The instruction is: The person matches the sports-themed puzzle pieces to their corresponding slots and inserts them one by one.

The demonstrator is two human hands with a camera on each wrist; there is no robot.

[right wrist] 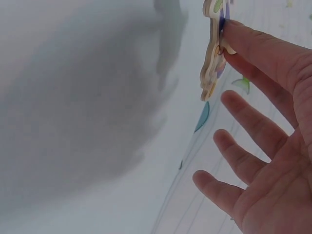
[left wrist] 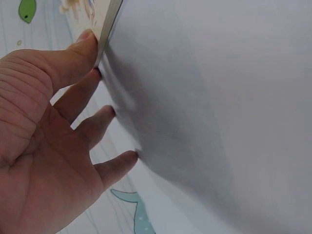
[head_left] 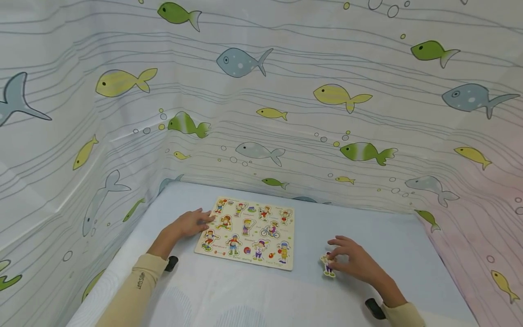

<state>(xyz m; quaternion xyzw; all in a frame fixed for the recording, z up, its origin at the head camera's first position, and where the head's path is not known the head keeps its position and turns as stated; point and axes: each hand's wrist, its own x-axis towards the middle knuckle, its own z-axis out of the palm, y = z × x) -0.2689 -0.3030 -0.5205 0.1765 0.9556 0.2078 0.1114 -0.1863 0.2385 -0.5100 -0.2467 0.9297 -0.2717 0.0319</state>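
Note:
On the table lies a cream wooden puzzle board showing several sports figures and small printed words. My left hand is at the board's left edge. In the left wrist view, that hand's thumb and index finger pinch the edge, while its other fingertips touch the tabletop. To the right of the board, my right hand pinches a figure-shaped puzzle piece with purple trousers between thumb and index finger. The right wrist view shows the piece nearly edge-on, with the remaining fingers spread below it.
A pale blue and white cloth covers the table. Behind and on both sides hangs a white curtain printed with fish and wavy lines. Dark straps sit at both wrists, by beige sleeves.

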